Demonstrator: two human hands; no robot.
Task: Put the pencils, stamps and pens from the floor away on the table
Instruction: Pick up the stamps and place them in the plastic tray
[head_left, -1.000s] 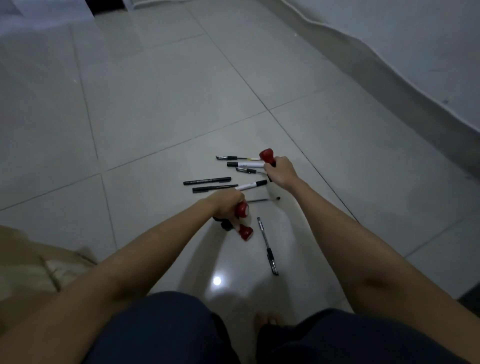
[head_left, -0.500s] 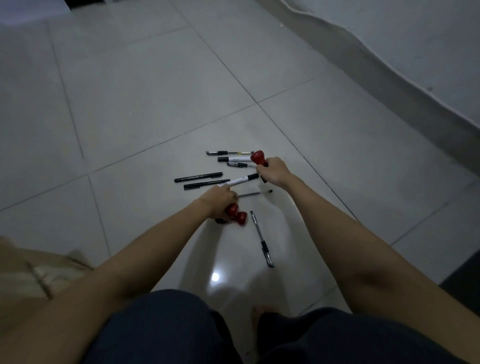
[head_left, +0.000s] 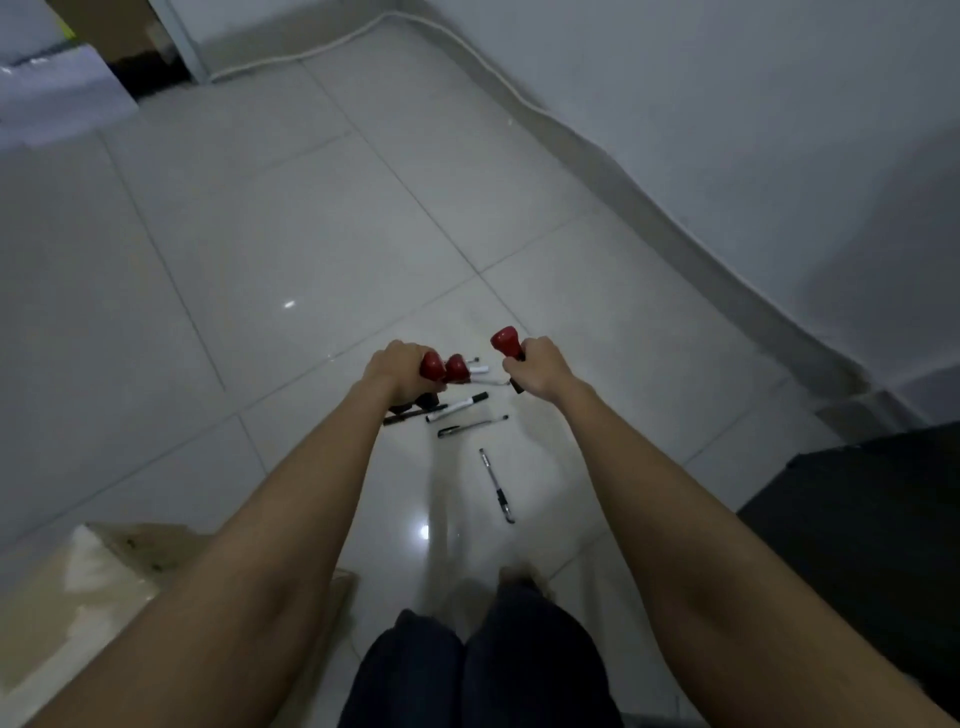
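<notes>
A glossy tiled floor (head_left: 291, 223) filled the view. A white cable (head_left: 498, 78) ran along its far edge at the foot of a pale wall (head_left: 727, 104). A cardboard box (head_left: 104, 582) sat on the floor's near left part, a dark object (head_left: 872, 519) on its right.

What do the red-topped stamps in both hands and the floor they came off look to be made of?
The stamps look like smooth moulded plastic: evenly red, rounded knobs with a dull sheen on dark stems, though lacquered wood can't be ruled out. The left hand grips two, the right hand one. The floor looks like glazed ceramic tile: pale squares, grout lines, mirror-like light spots.
</notes>
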